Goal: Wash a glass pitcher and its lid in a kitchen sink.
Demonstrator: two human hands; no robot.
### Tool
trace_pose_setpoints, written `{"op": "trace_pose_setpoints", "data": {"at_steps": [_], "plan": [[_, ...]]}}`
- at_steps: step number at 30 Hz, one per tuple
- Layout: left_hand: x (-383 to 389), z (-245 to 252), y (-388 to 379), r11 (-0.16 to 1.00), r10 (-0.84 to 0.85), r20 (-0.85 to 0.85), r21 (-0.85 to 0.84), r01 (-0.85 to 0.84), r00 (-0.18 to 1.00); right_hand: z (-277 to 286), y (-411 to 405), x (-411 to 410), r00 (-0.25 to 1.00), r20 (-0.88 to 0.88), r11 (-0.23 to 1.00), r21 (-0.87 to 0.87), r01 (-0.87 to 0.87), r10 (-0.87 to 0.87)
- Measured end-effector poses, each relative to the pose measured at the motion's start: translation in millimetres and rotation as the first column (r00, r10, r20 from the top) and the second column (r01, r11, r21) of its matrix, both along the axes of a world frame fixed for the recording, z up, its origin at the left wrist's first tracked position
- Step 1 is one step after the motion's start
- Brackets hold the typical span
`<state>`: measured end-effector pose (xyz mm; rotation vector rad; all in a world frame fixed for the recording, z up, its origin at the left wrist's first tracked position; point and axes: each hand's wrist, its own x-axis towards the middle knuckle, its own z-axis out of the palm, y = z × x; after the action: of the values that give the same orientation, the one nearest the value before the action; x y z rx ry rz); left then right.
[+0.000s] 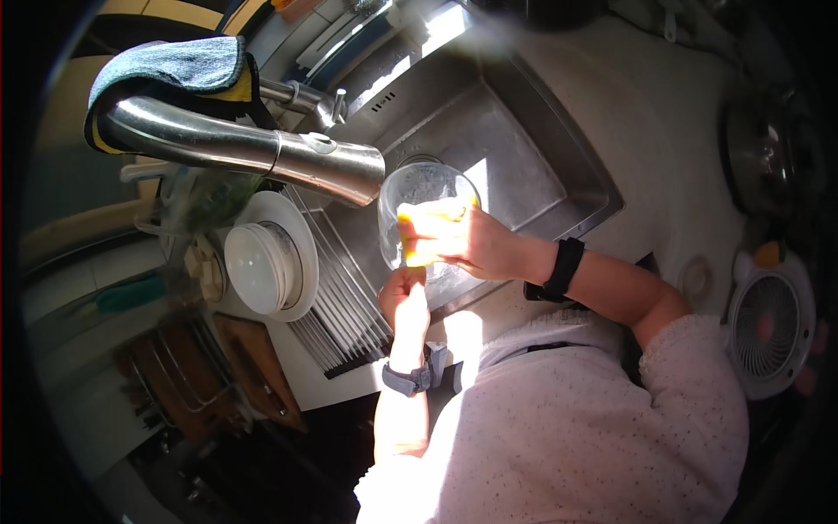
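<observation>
Over the stainless steel sink (pixel 524 141) is a round clear container (pixel 425 180), apparently glass, its surface catching the sunlight. My right hand (pixel 458 239) presses a yellow cloth or sponge (pixel 414 252) against it, fingers bent around the yellow piece. Just below, my left hand (pixel 406 291) is closed at the lower edge of the container, next to the yellow piece; bright glare hides part of its grip. The steel faucet head (pixel 353 173) hangs close to the container's left side. Both wrists wear dark straps.
A grey and yellow cloth (pixel 177 65) drapes over the faucet. White bowls (pixel 255 268) sit stacked on a larger white dish beside a roll-up drying rack (pixel 340 308). Wooden cutting boards (pixel 255 367) are at the lower left, and a small white fan (pixel 763 324) stands far right.
</observation>
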<state>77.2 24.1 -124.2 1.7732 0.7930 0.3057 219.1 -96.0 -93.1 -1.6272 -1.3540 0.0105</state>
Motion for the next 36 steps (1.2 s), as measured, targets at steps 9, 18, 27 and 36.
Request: {"op": "trace_pose_setpoints", "data": {"at_steps": [9,18,27,36], "plan": [[-12,0,10,0.947,-0.01,0.103,-0.318,0.043,0.995,-54,6,51,0.207,-0.978,0.995,0.005,0.1,-0.016],[-10,-3,6,0.878,0.138,0.152,-0.477,-0.049,0.979,-28,-6,2,0.926,-0.371,0.986,0.111,0.121,-0.072],[1,-5,1,0.944,0.135,0.096,-0.315,-0.098,0.986,-17,-4,-12,0.959,-0.283,0.998,0.069,0.006,0.013],[-6,-3,5,0.913,0.064,0.11,-0.407,-0.013,0.992,-59,28,48,0.885,-0.462,0.995,0.032,0.09,-0.065]]}}
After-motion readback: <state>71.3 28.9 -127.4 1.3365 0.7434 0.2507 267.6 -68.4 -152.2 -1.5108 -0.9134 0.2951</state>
